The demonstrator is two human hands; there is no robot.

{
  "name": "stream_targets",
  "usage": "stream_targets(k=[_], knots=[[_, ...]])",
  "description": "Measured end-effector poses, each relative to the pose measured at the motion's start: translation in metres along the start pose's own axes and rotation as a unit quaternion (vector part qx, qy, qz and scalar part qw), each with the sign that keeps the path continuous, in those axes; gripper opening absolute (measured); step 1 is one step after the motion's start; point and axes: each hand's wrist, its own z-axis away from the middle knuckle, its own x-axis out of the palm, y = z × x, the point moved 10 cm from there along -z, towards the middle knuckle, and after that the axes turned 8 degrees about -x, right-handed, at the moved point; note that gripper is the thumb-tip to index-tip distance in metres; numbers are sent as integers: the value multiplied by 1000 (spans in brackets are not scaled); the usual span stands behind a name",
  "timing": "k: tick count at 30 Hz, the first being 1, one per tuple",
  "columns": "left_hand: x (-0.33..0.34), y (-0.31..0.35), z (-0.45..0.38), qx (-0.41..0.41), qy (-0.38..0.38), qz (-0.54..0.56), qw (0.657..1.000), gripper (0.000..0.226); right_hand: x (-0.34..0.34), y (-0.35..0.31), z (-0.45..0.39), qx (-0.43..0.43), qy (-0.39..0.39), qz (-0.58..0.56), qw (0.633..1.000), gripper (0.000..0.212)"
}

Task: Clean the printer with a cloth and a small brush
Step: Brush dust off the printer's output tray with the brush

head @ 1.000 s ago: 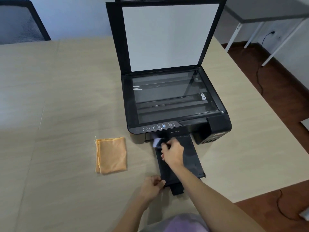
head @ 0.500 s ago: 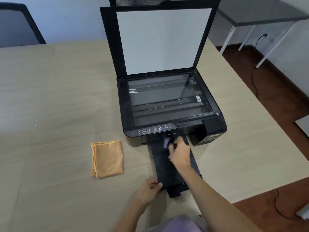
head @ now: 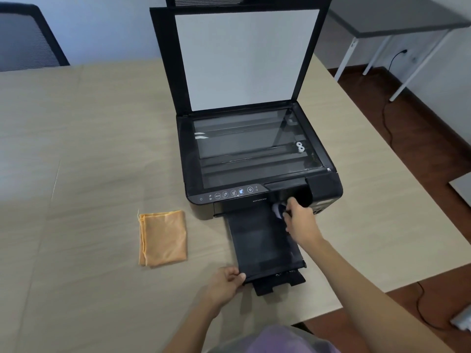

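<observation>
A black printer [head: 257,159] stands on the table with its scanner lid [head: 242,59] raised and the glass bare. Its output tray [head: 262,240] is pulled out toward me. My right hand [head: 299,222] is closed on a small brush [head: 277,209], whose pale, blurred bristles touch the far right end of the tray at the printer's slot. At the tray's near left corner my left hand [head: 226,280] grips the edge. A folded orange cloth [head: 163,238] lies flat on the table left of the tray, apart from both hands.
The beige table [head: 89,161] ends close on the right, with dark floor and a cable [head: 387,123] beyond. A grey table [head: 397,19] stands at the back right. At the far left is a mesh chair [head: 25,39].
My right hand has swept the brush from the left part of the tray's far end to its right part. The left hand keeps hold of the tray corner.
</observation>
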Motion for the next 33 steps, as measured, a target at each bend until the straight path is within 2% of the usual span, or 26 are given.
stream_targets(k=[3, 5, 6, 7, 10, 12, 15, 17, 18, 19, 21, 23, 24, 27, 29, 31, 33], knots=[[1, 2, 4, 1, -1, 7, 1000, 26, 22, 0, 9, -34, -143, 71, 987, 18], [2, 2, 5, 3, -1, 10, 1000, 23, 45, -8, 33, -50, -265, 61, 961, 18], [1, 2, 6, 8, 0, 11, 1000, 23, 54, -16, 40, -57, -283, 43, 956, 17], [1, 4, 7, 12, -2, 11, 1000, 22, 59, -28, 36, -74, -259, 29, 963, 14], [0, 4, 8, 11, -5, 6, 1000, 15, 60, -64, 7, -96, -113, 23, 989, 9], [0, 2, 8, 8, -7, 0, 1000, 15, 64, -83, -2, -118, -77, 17, 990, 5], [-1, 1, 7, 3, -11, 7, 1000, 12, 81, -87, 22, -143, -158, 26, 977, 9], [1, 0, 6, 1, -23, 14, 1000, 12, 86, -71, 51, -160, -248, 53, 954, 17], [1, -1, 4, 0, -27, 16, 999, 13, 80, -53, 62, -146, -269, 72, 949, 17], [1, -1, 3, -3, -30, 17, 999, 16, 67, -31, 67, -114, -260, 90, 955, 17], [1, -2, 2, -10, -26, 11, 1000, 16, 28, 11, 69, -28, -170, 100, 980, 16], [2, 0, 3, -8, -28, 12, 1000, 7, 12, 23, 75, -4, -96, 83, 992, 16], [3, 1, 1, -7, -29, 14, 999, 6, 22, 12, 81, -25, -103, 71, 992, 15], [2, 1, 0, -3, -28, 14, 1000, 9, 78, -24, 107, -95, -209, 47, 972, 15], [2, 2, 0, -4, -25, 8, 1000, 10, 63, -13, 99, -74, -180, 78, 978, 15], [1, 4, 1, -3, -23, 6, 1000, 12, 25, 23, 84, 21, -125, 130, 983, 15], [0, 4, 2, -2, -18, 4, 1000, 17, 9, 33, 80, 48, -98, 115, 987, 15]])
